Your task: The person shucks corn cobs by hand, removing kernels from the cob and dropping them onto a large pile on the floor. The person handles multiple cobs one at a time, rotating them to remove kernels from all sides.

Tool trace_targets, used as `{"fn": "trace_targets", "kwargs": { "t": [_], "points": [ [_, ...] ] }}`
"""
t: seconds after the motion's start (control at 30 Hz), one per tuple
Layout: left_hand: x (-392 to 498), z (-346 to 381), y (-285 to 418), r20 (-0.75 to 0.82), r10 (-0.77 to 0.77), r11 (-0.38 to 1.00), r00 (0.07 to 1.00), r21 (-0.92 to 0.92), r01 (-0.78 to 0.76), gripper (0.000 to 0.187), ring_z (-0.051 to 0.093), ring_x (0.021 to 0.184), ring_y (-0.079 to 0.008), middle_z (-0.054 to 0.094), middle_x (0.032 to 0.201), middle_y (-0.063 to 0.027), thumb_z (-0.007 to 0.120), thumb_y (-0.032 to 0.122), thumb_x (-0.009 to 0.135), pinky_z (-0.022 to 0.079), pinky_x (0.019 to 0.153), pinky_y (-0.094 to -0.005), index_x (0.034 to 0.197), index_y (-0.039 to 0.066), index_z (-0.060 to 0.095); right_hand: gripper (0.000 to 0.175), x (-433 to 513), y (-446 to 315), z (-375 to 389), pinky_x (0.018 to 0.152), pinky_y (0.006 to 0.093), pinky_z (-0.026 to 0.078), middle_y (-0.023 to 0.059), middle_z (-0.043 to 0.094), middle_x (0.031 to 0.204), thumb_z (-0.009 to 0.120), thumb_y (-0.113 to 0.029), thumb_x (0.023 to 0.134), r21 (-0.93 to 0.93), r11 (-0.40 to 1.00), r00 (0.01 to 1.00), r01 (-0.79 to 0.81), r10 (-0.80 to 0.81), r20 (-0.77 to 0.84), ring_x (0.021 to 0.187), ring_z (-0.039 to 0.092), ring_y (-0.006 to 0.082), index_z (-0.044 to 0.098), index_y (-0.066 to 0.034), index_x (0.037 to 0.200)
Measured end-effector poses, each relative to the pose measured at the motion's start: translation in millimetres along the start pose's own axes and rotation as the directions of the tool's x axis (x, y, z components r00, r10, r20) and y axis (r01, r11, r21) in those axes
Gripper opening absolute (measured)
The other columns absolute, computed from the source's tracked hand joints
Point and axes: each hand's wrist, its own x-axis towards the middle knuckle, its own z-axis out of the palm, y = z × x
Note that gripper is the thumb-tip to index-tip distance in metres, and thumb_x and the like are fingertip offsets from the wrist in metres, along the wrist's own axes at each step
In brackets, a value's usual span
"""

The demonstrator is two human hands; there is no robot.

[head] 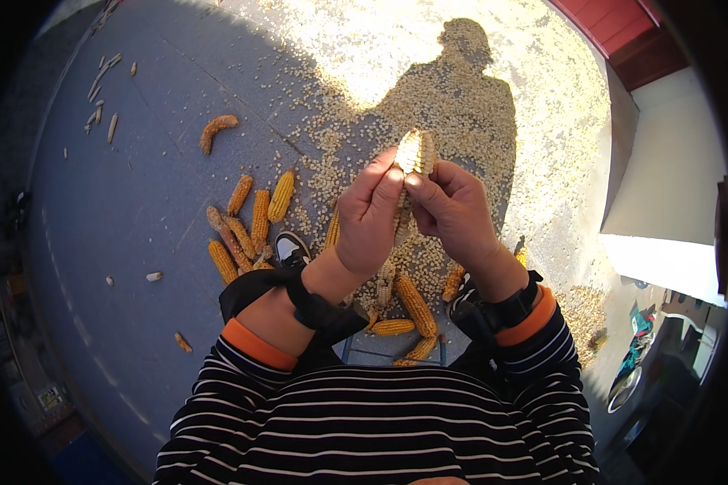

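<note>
A pale ear of corn (415, 153) is held upright between my two hands, above the kernels on the floor. My left hand (373, 212) grips it from the left side, the thumb pressed near its middle. From the right, my right hand (458, 212) holds the same ear, thumb and fingers closed on it. The ear's lower part runs down between the hands and is partly hidden. Below my hands lie a pale ear (386, 283), an orange ear (417, 303) and a shorter yellow ear (394, 327).
Loose corn kernels (461, 103) cover much of the floor ahead. Several yellow and orange ears (260, 221) lie by my left shoe (292, 249). Bare cobs (113, 128) are scattered at far left. A white block or wall (673, 163) stands at right.
</note>
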Motion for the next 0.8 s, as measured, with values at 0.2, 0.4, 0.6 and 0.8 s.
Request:
{"fn": "trace_targets", "kwargs": {
  "t": [0.2, 0.4, 0.6, 0.8],
  "points": [
    [-1, 1, 3, 0.024, -0.081, 0.984, 0.996, -0.156, 0.084, 0.035, 0.056, 0.101, -0.0115, 0.06, 0.116, -0.009, 0.042, 0.013, 0.102, 0.046, 0.089, -0.0262, 0.131, -0.006, 0.048, 0.014, -2, 0, -2, 0.044, 0.0198, 0.036, -0.0018, 0.053, 0.067, 0.062, -0.015, 0.092, 0.035, 0.999, 1.0, 0.012, -0.012, 0.004, 0.053, 0.047, 0.0039, 0.058, -0.0012, 0.09],
    [-2, 4, 6, 0.023, -0.08, 0.982, 0.997, -0.167, 0.083, 0.035, 0.057, 0.1, -0.0106, 0.061, 0.114, -0.0083, 0.042, 0.013, 0.102, 0.047, 0.087, -0.0254, 0.131, -0.005, 0.048, 0.008, -2, -3, -4, 0.044, 0.0205, 0.035, -0.0019, 0.051, 0.066, 0.055, -0.008, 0.093, 0.04, 0.999, 0.999, -0.022, 0.02, 0.03, 0.052, 0.046, 0.0047, 0.057, -0.0006, 0.091],
    [2, -1, 9, 0.091, -0.295, 0.845, 0.951, -0.441, 0.304, 0.034, 0.062, 0.089, -0.0114, 0.064, 0.106, -0.0073, 0.038, 0.018, 0.103, 0.053, 0.076, -0.0257, 0.127, -0.003, 0.051, 0.009, -1, 2, -2, 0.044, 0.021, 0.036, -0.0008, 0.051, 0.065, 0.053, -0.008, 0.093, -0.019, 1.0, 1.0, 0.016, -0.016, 0.001, 0.051, 0.047, 0.0054, 0.057, -0.0003, 0.09],
    [6, -3, 13, 0.102, -0.302, 0.819, 0.948, -0.481, 0.313, 0.034, 0.063, 0.085, -0.0117, 0.064, 0.103, -0.0064, 0.036, 0.02, 0.104, 0.054, 0.072, -0.0258, 0.125, -0.001, 0.052, 0.007, 1, 0, -5, 0.045, 0.0216, 0.037, 0.0021, 0.054, 0.067, 0.053, -0.006, 0.091, 0.124, 0.991, 0.998, -0.054, 0.052, 0.023, 0.053, 0.049, 0.0075, 0.057, -0.0002, 0.089]
  ]
}}
